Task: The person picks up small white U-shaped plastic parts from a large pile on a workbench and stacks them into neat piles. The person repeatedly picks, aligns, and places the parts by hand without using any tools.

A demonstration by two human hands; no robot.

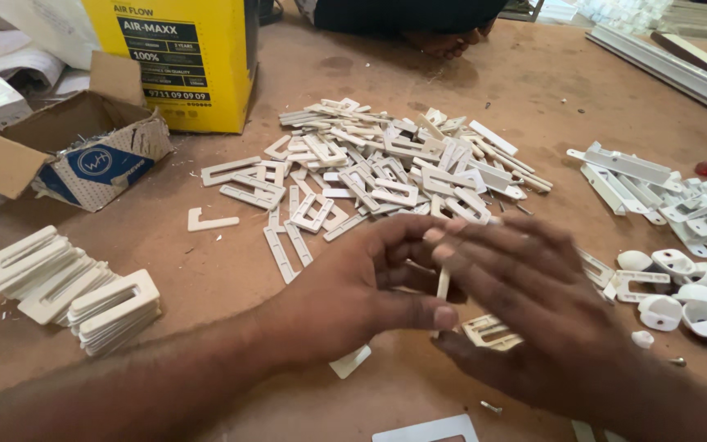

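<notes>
Both hands met over the brown board floor [206, 270], near centre. The left hand [353, 290] pinched a thin cream plastic strip [443, 284] between thumb and fingers; the right hand [525, 311] closed around its top. Just beyond lay a heap of cream plastic brackets [386, 176]; a neat stack of brackets [67, 286] sat far left.

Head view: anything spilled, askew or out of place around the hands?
Mostly a loose, jumbled pile of cream plastic pieces, unlike the neat stack at left. One hooked piece lies apart from it. A small screw lies stray near the right hand.
</notes>
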